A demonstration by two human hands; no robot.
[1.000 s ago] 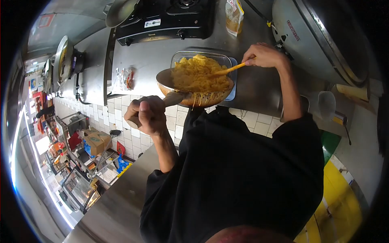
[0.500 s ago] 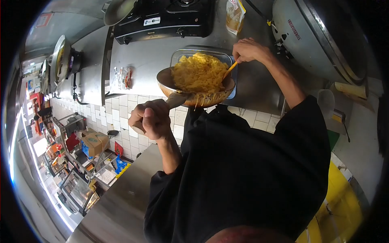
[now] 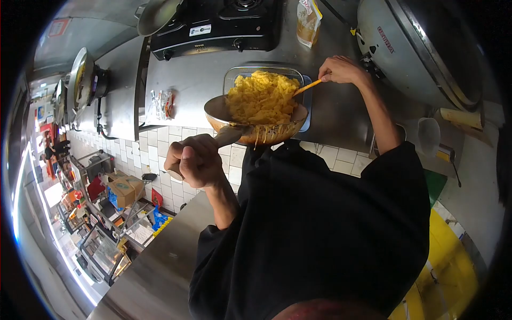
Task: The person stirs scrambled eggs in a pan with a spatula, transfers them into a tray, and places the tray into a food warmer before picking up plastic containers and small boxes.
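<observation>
My left hand [image 3: 196,161] is closed around the handle of a pan [image 3: 217,109], which tilts over a wire basket [image 3: 288,70] on the steel counter. Yellow scrambled food [image 3: 262,96] is heaped across the pan and basket. Between the fingers of my right hand [image 3: 337,71] is an orange spatula [image 3: 308,87], its lower end at the right edge of the food. A blue tray [image 3: 308,104] shows beneath the basket. Brown drips run down the pan's outer side.
Behind the basket is a black gas stove [image 3: 213,40]. A plastic pouch [image 3: 308,24] stands right of it. A large grey drum-like appliance [image 3: 394,53] is at the right, a small clear packet [image 3: 162,104] at the left. Tiled floor [image 3: 160,154] shows below the counter.
The spatula swung off the food and to the right edge of the pan, then its handle tipped back rightward with my right hand. More yellow food lies toward the basket; the pan has dipped slightly.
</observation>
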